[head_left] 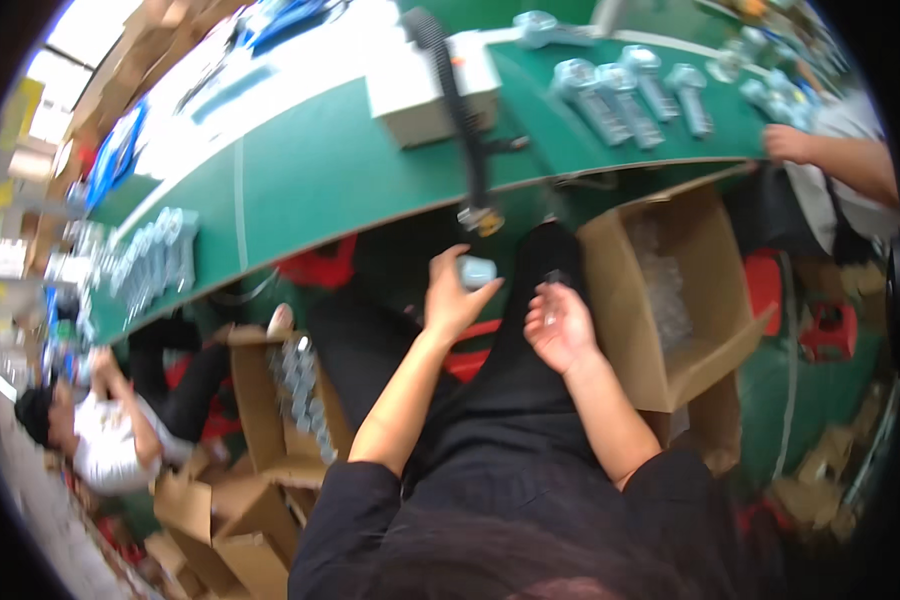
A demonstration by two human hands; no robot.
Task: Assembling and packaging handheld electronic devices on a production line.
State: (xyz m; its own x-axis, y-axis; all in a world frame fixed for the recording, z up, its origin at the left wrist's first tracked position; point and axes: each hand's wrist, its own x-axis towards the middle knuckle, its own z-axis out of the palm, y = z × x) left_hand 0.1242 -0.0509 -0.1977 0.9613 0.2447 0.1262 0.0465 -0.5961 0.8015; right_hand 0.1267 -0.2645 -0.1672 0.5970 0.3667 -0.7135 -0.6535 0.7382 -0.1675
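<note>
My left hand (452, 305) is closed round a small light-blue rounded part (477, 272), held over my lap just in front of the table edge. To its right, my right hand (564, 328) is raised palm up with the fingers curled. A small see-through piece (551, 305) seems to sit at its fingertips, too blurred to name. Just above the left hand hangs a thick black hose-like cord (458, 110) with a brass-coloured end (482, 220). Neither hand touches it.
Light-blue-headed pieces with clear handles (610, 100) lie on the green table (310, 170), and more stand in a row (160, 255) at left. A white box (430, 95) sits behind the cord. Cardboard cartons (620, 300) flank my legs. Co-workers sit left (120, 430) and right (840, 165).
</note>
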